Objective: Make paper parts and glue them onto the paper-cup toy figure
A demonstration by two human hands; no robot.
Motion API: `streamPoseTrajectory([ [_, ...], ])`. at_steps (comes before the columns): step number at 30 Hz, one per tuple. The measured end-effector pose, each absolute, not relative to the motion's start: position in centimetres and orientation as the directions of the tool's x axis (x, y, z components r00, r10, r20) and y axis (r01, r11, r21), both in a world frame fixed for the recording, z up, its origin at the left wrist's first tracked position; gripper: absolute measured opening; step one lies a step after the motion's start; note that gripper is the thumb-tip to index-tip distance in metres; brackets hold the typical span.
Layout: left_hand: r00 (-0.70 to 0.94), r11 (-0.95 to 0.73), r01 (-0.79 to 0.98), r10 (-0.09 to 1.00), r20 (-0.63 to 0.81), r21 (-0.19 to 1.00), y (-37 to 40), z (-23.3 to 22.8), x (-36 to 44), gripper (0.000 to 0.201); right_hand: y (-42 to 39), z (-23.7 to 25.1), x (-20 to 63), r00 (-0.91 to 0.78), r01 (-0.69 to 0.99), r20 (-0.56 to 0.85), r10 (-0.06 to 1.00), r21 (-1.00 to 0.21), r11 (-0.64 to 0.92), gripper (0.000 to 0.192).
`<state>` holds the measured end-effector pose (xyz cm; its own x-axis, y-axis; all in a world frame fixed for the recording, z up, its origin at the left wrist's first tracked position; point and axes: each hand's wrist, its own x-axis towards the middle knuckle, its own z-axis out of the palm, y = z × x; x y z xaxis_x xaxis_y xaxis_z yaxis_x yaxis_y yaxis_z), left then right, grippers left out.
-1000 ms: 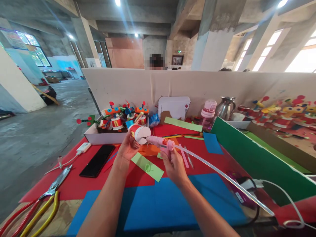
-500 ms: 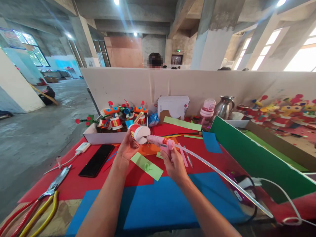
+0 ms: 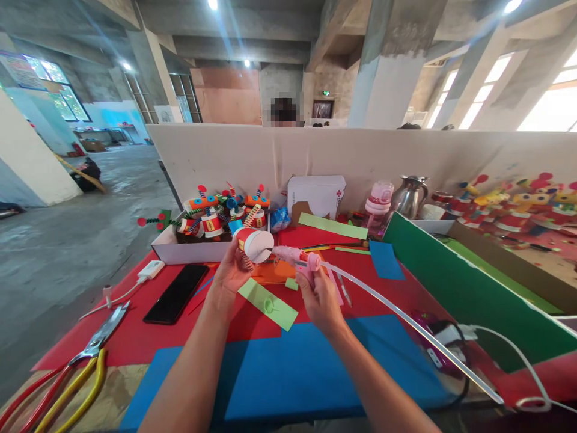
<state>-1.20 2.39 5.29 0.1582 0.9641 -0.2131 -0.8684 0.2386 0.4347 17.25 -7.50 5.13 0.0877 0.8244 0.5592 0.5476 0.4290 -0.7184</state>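
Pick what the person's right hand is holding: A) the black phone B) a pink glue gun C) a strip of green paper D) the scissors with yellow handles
B: the right hand grips the pink glue gun, its nozzle pointing at the paper-cup toy in the left hand.

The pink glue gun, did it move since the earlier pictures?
Yes. The glue gun shifted slightly right and down, away from the white box, in the right hand.

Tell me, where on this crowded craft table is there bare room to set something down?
The blue sheet under the forearms lies bare, and so does the red cover between the phone and the scissors. It is crowded around the toy box, and by the green strip below the left hand and right hand.
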Motion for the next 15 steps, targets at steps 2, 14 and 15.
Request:
streamPoseTrajectory([
  [2, 0.156, 0.24, -0.865, 0.963, -0.219, 0.44, 2.49, 5.14, -1.25, 0.018, -7.47, 5.14, 17.29, 0.094, 0.554, 0.56, 0.823, -0.716, 0.424, 0.014],
  [14, 0.161, 0.238, -0.861, 0.966, -0.202, 0.45, 2.33, 5.31, -1.21, 0.022, -7.65, 4.91, 17.16, 0.082, 0.562, 0.56, 0.824, -0.709, 0.426, 0.015],
  [15, 0.158, 0.235, -0.862, 0.966, -0.203, 0.449, 2.31, 5.32, -1.2, 0.023, -7.64, 5.02, 17.13, 0.084, 0.564, 0.561, 0.823, -0.708, 0.425, 0.014],
])
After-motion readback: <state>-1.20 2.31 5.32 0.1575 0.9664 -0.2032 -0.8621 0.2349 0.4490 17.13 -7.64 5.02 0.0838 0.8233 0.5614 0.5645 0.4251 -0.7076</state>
